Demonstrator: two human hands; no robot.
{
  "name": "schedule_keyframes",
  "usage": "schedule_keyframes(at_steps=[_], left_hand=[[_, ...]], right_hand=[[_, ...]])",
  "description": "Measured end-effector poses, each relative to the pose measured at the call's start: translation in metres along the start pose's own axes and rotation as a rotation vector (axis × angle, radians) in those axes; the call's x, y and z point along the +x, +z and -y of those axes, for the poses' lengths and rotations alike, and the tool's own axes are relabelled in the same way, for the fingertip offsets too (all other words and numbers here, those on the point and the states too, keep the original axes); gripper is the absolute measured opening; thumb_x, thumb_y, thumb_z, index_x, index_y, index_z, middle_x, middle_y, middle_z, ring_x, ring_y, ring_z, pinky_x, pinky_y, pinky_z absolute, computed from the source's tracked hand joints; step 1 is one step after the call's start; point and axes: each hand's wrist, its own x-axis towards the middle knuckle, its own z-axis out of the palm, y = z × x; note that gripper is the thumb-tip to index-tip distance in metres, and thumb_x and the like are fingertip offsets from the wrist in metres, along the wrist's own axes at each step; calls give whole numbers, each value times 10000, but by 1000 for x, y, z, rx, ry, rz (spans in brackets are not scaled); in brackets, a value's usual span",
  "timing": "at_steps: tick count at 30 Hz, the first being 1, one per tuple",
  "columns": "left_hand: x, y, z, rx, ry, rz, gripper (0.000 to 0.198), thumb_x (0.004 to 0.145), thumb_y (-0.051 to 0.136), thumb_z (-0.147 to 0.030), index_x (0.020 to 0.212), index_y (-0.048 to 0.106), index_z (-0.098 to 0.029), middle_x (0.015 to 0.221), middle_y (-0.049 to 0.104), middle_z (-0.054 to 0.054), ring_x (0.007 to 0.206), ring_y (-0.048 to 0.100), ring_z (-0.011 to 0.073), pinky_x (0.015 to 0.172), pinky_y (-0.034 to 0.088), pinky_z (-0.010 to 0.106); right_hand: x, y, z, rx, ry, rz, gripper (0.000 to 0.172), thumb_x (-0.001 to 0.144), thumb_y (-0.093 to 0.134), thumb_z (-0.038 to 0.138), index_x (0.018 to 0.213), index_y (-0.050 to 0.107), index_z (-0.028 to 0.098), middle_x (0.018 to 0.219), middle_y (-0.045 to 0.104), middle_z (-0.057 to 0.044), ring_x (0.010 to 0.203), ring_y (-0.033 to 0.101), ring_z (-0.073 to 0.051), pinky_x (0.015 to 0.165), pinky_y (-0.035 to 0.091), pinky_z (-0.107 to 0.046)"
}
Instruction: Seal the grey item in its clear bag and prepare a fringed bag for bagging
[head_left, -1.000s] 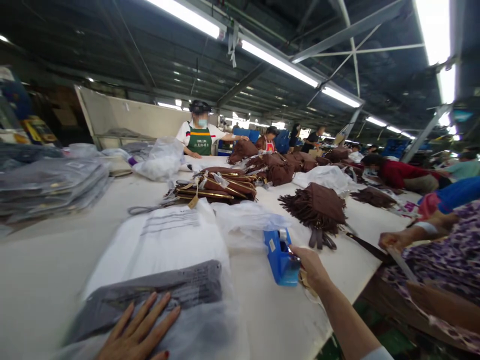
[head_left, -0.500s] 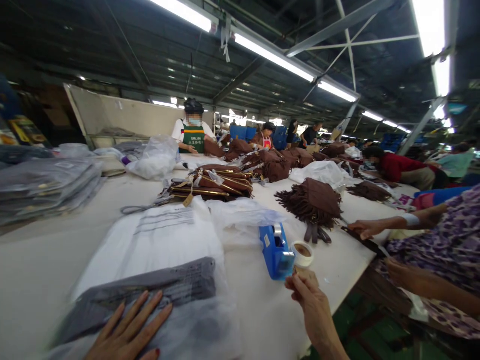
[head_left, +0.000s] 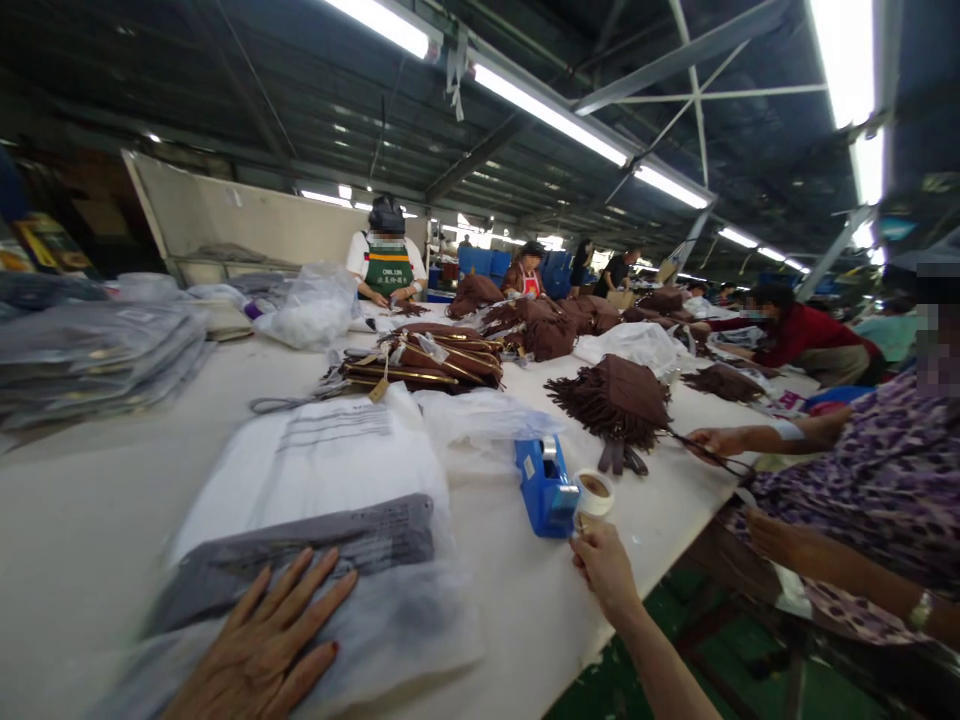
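Observation:
My left hand (head_left: 262, 645) lies flat with fingers spread on a clear plastic bag holding a folded dark grey item (head_left: 300, 560), at the near edge of the white table (head_left: 90, 510). My right hand (head_left: 604, 565) is closed in a pinch at the front of a blue tape dispenser (head_left: 544, 485), right by its roll of tape (head_left: 595, 492); what the fingers hold is too small to make out. A stack of white plastic bags (head_left: 330, 460) lies under and behind the bagged item.
A co-worker in a purple patterned top (head_left: 877, 500) sits at my right with hands at the table edge. Brown fringed bags (head_left: 615, 400) and gold-trimmed brown bags (head_left: 420, 365) lie mid-table. Packed stacks (head_left: 90, 355) stand at the left. More workers stand at the far end.
My right hand drew back from the dispenser's side and now pinches at its front by the tape roll. The left hand stayed flat on the bag. The co-worker's hands moved along the edge.

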Motion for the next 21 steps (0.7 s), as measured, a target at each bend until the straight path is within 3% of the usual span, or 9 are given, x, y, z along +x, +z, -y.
schedule_keyframes(at_steps=[3,6,9,11,14,21], left_hand=[[2,-10,-4,-73,-57,86,514,892,383,-491,1374,277,-346,1363,448,19,1211,457,270,981,316,455],[5,-22,-6,-227,-135,285,466,915,346,-462,1365,294,-352,1424,355,23,1283,363,289,1005,321,511],[10,-29,-7,-353,-204,399,466,918,341,-469,1364,309,-336,1453,300,38,1330,266,306,1034,280,559],[11,-32,-8,-401,-236,413,469,916,351,-470,1361,320,-325,1453,302,53,1337,245,314,1043,257,579],[11,-35,-10,-440,-250,387,468,918,357,-460,1361,324,-313,1453,303,71,1339,236,320,1045,245,592],[10,-35,-11,-459,-258,348,480,914,360,-475,1361,323,-305,1457,298,73,1337,242,318,1051,241,593]], right_hand=[[-22,-11,17,-111,-123,102,298,768,487,402,549,531,205,478,512,18,481,493,-140,513,382,-290],[-39,-15,51,-148,-312,272,244,738,516,448,682,623,237,549,535,4,596,529,-178,607,394,-308],[-47,-10,95,-339,-673,530,268,834,455,434,765,637,251,666,590,-11,617,533,-158,586,362,-276],[-51,-2,124,-470,-892,680,335,906,361,407,758,607,234,696,582,-11,606,523,-136,559,334,-261],[-54,16,155,-579,-1083,789,356,932,333,382,726,565,207,682,540,-2,591,490,-114,559,314,-250],[-41,54,178,-653,-1280,897,276,922,394,306,722,548,196,649,514,14,573,437,-102,543,251,-255]])
